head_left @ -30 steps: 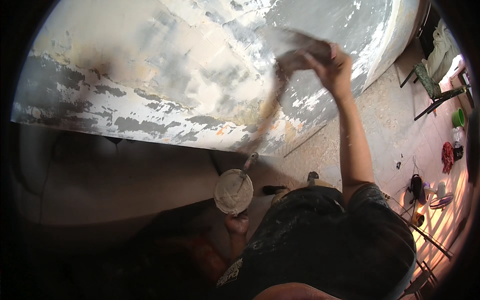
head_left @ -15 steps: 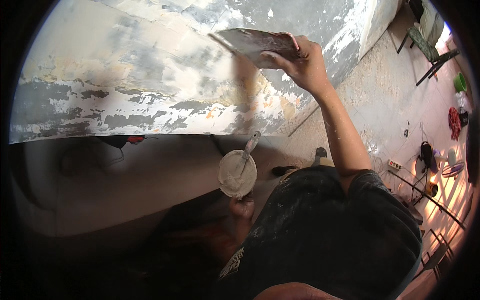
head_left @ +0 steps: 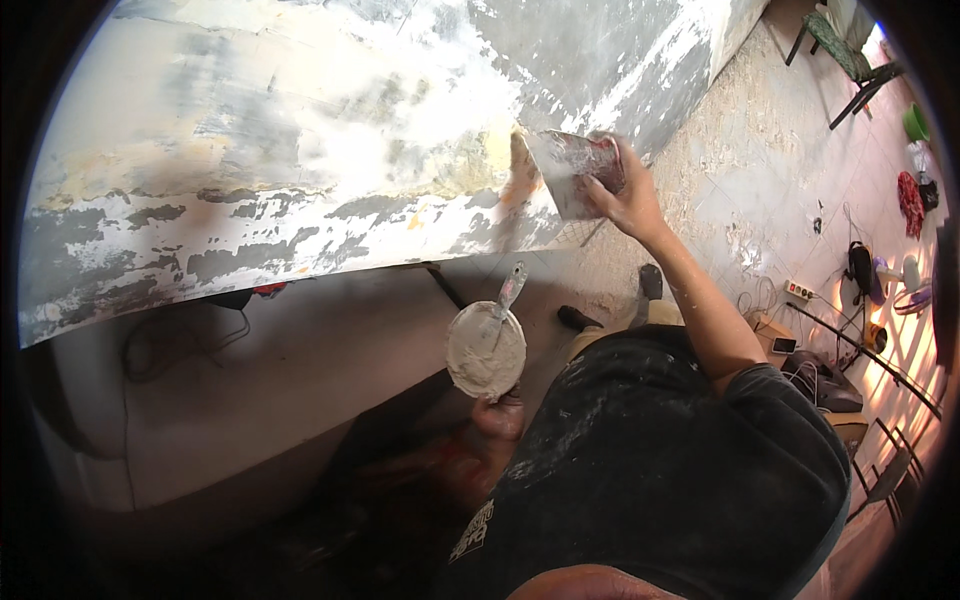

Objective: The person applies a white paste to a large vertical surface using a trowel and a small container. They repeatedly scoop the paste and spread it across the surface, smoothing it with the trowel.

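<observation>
My right hand grips a wide, plaster-smeared putty blade with a reddish back edge. Its front edge lies at the patchy white and grey wall surface, close to the lower border, beside a yellowish and orange patch. Lower down, my left hand holds a round tub of pale putty from below, its fingers partly hidden beneath it. A small putty knife rests in that putty, its handle sticking up past the rim.
Splattered floor stretches to the right. On it are a green-covered chair, a red cloth, a power strip with cables, and a cardboard box. A long dark bar lies near sunlit streaks.
My right hand has swept the blade down and to the right across the surface, turning it more upright. The tub in my left hand has shifted only slightly as the view moved.
</observation>
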{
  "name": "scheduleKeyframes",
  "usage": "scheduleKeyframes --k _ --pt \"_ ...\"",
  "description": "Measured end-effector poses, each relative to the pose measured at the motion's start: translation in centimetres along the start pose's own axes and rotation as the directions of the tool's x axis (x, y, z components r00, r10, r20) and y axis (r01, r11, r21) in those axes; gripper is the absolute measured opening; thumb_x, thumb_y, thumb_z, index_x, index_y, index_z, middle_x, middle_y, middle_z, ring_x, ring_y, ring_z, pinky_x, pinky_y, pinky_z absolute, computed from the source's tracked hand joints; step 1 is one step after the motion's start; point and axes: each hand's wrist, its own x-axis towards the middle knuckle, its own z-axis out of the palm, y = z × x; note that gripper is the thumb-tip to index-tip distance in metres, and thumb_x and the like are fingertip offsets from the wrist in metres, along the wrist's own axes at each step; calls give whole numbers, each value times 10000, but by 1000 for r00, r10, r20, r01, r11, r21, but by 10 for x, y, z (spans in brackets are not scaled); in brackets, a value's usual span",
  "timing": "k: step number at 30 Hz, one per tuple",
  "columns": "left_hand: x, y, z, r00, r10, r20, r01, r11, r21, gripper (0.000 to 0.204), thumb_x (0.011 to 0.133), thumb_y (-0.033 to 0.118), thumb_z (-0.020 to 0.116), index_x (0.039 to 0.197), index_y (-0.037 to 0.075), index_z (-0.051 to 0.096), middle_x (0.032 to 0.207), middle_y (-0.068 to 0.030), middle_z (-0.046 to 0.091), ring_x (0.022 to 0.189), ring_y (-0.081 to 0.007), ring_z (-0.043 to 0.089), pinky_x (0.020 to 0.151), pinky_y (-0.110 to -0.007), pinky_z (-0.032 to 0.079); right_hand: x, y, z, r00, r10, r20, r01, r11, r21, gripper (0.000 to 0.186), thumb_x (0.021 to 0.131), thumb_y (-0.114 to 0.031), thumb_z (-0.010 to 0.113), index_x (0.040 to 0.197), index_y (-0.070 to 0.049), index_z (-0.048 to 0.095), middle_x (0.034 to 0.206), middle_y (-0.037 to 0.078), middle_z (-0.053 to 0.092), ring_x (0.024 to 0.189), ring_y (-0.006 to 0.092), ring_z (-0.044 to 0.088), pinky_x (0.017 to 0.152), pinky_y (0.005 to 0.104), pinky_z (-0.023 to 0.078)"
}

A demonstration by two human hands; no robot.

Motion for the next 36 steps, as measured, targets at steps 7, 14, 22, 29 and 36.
scheduleKeyframes --k 7,14,22,29,36 --pt "12 25 -21 989 -7 -150 13 999 36 656 872 128 619 1503 23 474 1436 -195 610 1234 -357 648 989 -503 577 -8 -43 -35 986 165 39 -165 986 -1 753 918 100 623 1580 -64 306 1283 242 686 1109 289 730 944 405 609" --pt "40 42 -8 996 -82 -24 81 996 -23 629 895 112 606 1502 6 480 1495 -211 563 1356 -370 577 1149 -527 505 1 -26 -8 959 282 38 -229 688 689 451 947 63 660 1371 -20 533 1166 145 724 969 195 733 867 370 604" --pt "57 93 -62 979 -180 -94 182 983 11 697 887 137 631 1548 40 432 1519 -209 539 1365 -402 563 1140 -572 501 8 -100 70 990 -10 -143 52 953 298 353 876 -18 832 1159 30 626 1004 143 769 859 190 761 733 302 614" --pt "63 140 -65 986 -166 0 166 982 93 657 895 112 625 1516 6 439 1509 -216 541 1383 -384 552 1179 -523 483 7 -123 130 760 -557 -336 333 776 -535 321 762 -27 909 938 -35 640 882 86 683 807 190 675 684 352 562" --pt "78 177 -84 984 -175 21 172 978 120 583 938 130 624 1487 -7 484 1454 -207 597 1331 -365 601 1148 -522 509 55 -105 118 664 -473 -578 492 859 -138 297 844 86 802 1102 29 666 1025 139 801 917 212 791 821 312 642"
